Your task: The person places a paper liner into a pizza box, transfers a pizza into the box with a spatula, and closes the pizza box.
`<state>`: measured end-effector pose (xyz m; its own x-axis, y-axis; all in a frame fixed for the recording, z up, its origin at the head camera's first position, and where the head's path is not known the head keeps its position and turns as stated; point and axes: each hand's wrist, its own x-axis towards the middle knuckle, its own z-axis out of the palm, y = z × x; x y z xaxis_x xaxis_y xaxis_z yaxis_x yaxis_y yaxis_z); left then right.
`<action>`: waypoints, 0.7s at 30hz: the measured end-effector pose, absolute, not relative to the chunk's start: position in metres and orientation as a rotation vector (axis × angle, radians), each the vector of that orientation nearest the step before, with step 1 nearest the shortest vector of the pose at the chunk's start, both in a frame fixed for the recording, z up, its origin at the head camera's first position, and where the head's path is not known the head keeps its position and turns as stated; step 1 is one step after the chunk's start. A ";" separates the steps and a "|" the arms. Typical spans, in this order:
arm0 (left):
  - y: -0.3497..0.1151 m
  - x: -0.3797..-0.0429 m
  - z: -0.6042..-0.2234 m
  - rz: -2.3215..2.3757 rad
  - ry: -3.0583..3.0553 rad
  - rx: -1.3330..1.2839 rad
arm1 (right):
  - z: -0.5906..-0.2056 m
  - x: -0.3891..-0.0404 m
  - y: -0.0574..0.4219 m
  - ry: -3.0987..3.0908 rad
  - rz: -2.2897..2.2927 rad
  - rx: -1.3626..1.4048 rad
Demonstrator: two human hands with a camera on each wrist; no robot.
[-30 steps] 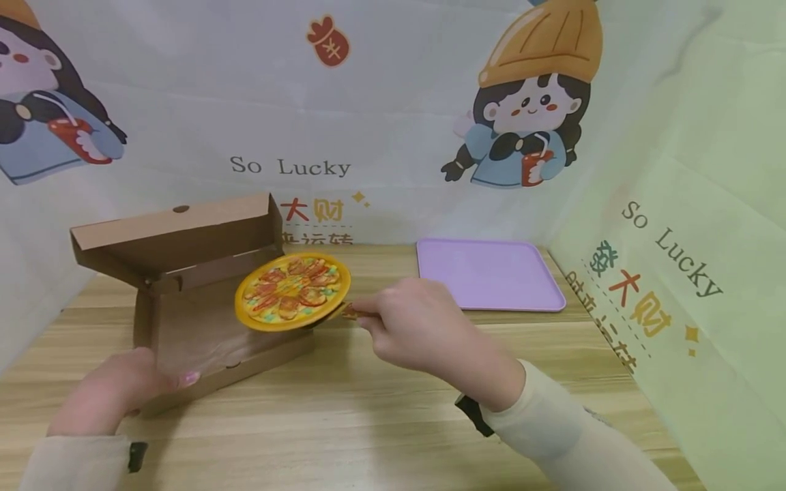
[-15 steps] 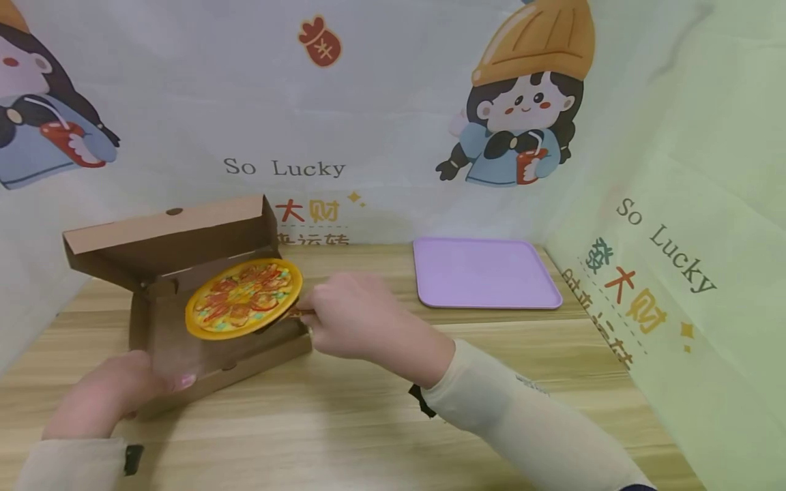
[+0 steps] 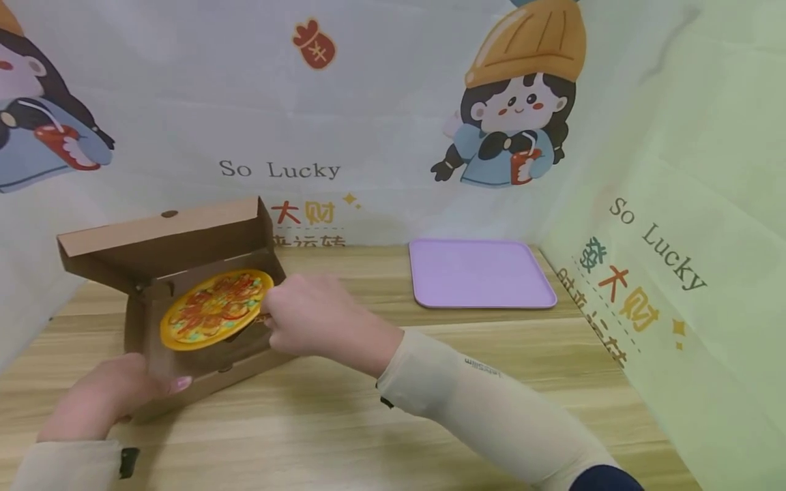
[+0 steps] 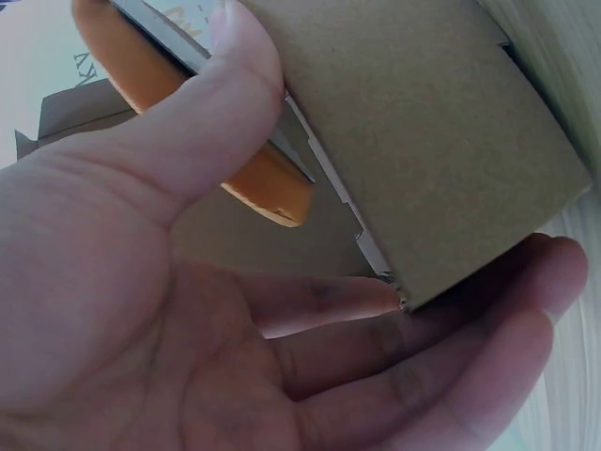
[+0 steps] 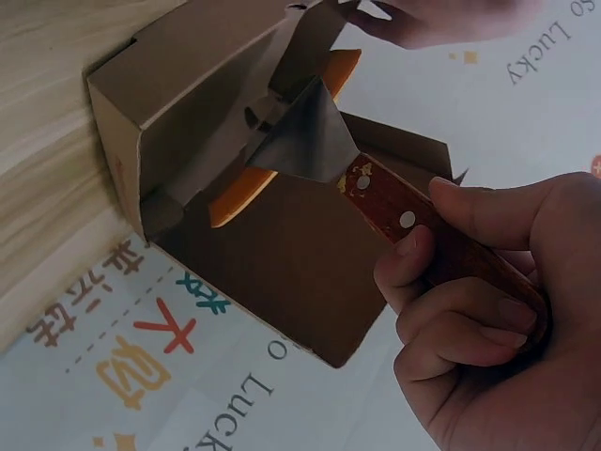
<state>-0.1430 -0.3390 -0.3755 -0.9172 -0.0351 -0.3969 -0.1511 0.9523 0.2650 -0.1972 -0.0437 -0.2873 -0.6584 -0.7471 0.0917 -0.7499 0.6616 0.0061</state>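
My right hand grips the riveted wooden handle of a spatula, fingers curled round it. On its flat metal blade rides a toy pizza with a yellow-orange rim and red and green toppings. Pizza and blade are inside the open cardboard pizza box, tilted over its base. My left hand holds the box's front left corner, thumb over the front wall and fingers around the outside and underneath. In the left wrist view the orange rim shows behind the thumb.
A lilac tray lies at the back right of the wooden table. The raised box lid leans back near a printed cloth backdrop, which also runs down the right side.
My right hand has moved left and slightly down, carrying the pizza on the spatula from the box's right edge to over its inside. My left hand keeps its hold on the corner.
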 end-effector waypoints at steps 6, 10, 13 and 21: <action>-0.339 -0.141 -0.376 0.419 2.705 -0.133 | -0.291 -0.203 -0.055 -2.809 0.022 1.245; -0.338 -0.139 -0.375 0.444 2.711 -0.145 | -0.292 -0.206 -0.061 -2.837 0.023 1.232; -0.338 -0.140 -0.373 0.448 2.711 -0.144 | -0.292 -0.209 -0.065 -2.846 0.012 1.219; -0.340 -0.143 -0.376 0.436 2.721 -0.135 | -0.293 -0.214 -0.073 -2.872 -0.039 1.246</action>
